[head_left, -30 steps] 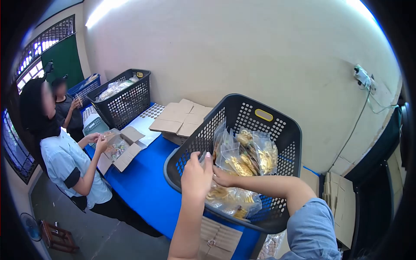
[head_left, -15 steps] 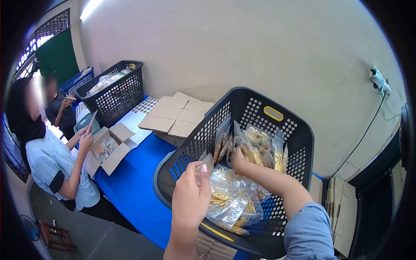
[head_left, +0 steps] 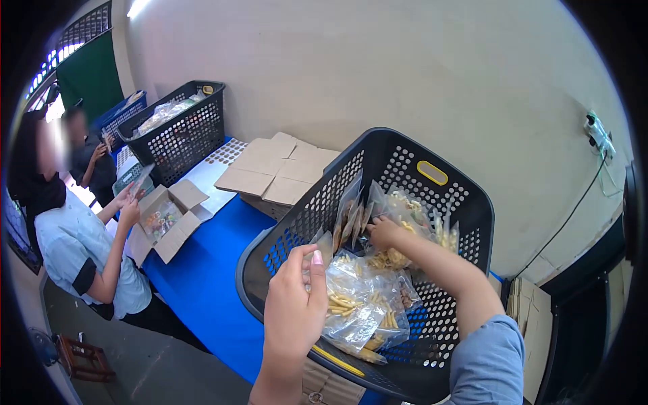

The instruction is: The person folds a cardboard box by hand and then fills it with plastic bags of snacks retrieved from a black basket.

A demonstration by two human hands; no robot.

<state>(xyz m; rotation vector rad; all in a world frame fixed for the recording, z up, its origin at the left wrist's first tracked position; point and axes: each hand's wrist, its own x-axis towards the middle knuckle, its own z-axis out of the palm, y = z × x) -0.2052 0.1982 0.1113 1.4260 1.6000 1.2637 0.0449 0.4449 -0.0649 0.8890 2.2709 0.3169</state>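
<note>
A large black perforated basket with a yellow-rimmed handle holds clear plastic packets of snacks. My left hand is at the basket's near left side, its fingers closed on the edge of a clear packet. Inside the basket, my right hand reaches among the upright packets, its fingertips at their edges; whether it grips one is hidden. Pale yellow stick snacks fill the packets lying below it. More upright packets stand at the right.
Stacked flat cardboard lies behind the basket on the blue table. At left, a co-worker stands by an open carton; another person is behind. A second black basket holds packets. Folded cardboard stands at right.
My right hand has shifted slightly up and right, and more of its fingers show. Packets near it have moved. My left hand has barely moved.
</note>
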